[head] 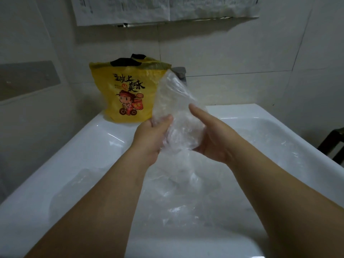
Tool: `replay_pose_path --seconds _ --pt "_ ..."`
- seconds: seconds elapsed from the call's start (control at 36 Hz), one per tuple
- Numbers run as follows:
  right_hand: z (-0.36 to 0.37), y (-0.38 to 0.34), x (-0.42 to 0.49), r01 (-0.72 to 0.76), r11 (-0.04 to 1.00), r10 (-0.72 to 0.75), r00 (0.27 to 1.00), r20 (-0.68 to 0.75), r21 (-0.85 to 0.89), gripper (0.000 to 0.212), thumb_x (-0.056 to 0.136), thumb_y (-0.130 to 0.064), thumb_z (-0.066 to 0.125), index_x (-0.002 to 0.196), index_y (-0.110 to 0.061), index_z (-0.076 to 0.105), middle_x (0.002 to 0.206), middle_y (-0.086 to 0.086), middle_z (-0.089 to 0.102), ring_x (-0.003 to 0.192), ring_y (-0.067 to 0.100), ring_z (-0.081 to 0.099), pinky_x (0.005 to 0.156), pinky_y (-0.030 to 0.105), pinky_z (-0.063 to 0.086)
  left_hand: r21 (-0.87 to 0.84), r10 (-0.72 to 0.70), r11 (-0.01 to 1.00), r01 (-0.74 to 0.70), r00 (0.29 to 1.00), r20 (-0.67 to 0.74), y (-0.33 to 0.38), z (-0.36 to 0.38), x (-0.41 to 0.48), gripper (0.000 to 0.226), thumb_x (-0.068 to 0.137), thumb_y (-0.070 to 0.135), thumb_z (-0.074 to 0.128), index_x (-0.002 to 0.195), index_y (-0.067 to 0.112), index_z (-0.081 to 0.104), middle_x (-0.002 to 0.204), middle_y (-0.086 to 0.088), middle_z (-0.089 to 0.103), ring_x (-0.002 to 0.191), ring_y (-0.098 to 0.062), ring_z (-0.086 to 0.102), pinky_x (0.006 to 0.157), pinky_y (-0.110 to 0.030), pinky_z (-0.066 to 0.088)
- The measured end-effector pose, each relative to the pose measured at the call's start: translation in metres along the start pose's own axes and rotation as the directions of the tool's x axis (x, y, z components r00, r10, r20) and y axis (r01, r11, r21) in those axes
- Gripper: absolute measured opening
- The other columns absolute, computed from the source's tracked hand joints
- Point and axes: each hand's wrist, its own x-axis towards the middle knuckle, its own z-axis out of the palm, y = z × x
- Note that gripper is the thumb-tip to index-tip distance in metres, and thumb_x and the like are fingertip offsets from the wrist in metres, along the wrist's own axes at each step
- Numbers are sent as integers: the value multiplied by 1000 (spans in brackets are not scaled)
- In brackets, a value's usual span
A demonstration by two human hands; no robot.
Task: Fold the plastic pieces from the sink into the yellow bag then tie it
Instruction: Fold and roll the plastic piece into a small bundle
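Observation:
A clear, crinkled plastic piece [173, 107] stands upright between my hands above the white sink [61, 164]. My left hand [150, 135] grips its lower left edge, thumb on the front. My right hand [208, 135] cups its right side from behind, thumb stretched across the front. More clear plastic [178, 198] lies heaped in the sink bowl below my hands. The yellow bag [122, 90], printed with a cartoon figure and black characters, stands open-topped on the sink's back ledge, just left of the held piece.
A grey faucet [179, 72] peeks out behind the held plastic. Tiled walls close in at the back and on both sides. Paper sheets [163, 8] hang on the back wall. A dark frame [333, 144] stands at the right edge.

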Motion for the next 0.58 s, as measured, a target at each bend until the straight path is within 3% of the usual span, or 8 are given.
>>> replay_pose_path --seconds 0.06,0.11,0.22,0.31,0.36,0.44,0.5,0.58 --pt "2 3 0 -34 995 33 999 -15 -97 60 74 -32 75 127 -13 53 117 10 67 105 28 66 89 43 54 -111 1 994 -2 1000 -14 1 -2 3 12 92 20 64 103 16 67 106 -8 73 97 -24 71 86 -41 57" --pt "4 5 1 -7 989 -7 995 -96 -149 35 82 -8 70 114 -9 58 113 11 66 102 28 64 83 38 56 -168 -23 986 21 1000 -10 4 -4 4 22 91 22 65 112 14 66 110 -8 72 101 -25 70 89 -43 55" --pt "-1 -1 2 71 996 -77 986 -150 -46 21 81 9 56 97 -5 59 111 17 63 97 33 64 73 37 58 -239 -45 969 56 998 51 13 -9 4 45 79 33 76 120 18 64 116 -5 70 107 -25 66 97 -46 51" --pt "-5 -4 0 66 973 -99 985 -139 -222 19 81 8 55 90 -8 59 106 16 62 96 32 62 67 35 58 -241 -27 969 49 995 93 15 -13 6 61 68 36 82 124 19 63 120 -5 69 111 -25 65 95 -45 51" --pt "-4 -3 -2 30 967 -67 988 -140 -253 21 82 5 59 98 -8 58 109 15 61 99 33 61 75 39 58 -238 -33 970 39 999 28 13 -15 7 52 75 29 78 123 14 63 116 -8 70 108 -27 67 94 -46 53" --pt "-2 -3 -2 5 996 -16 992 -126 -88 72 71 -18 78 135 -9 45 126 15 58 106 35 62 85 46 56 -307 -70 951 41 994 -86 13 -16 11 28 91 15 65 118 11 64 112 -12 71 100 -26 70 89 -44 56" --pt "-1 -4 -4 -38 999 35 995 -91 -29 90 61 -37 81 139 -16 41 134 12 53 117 35 56 94 50 50 -397 -81 917 36 992 -96 15 -17 13 23 93 16 62 116 13 64 112 -11 71 94 -23 71 84 -43 58" --pt "4 -1 -8 -101 994 100 995 -22 -48 69 68 -37 74 128 -18 44 133 11 53 123 35 50 103 54 41 -504 -87 863 42 994 -67 16 -14 11 29 95 16 59 123 11 60 110 -12 72 89 -23 73 69 -41 61"
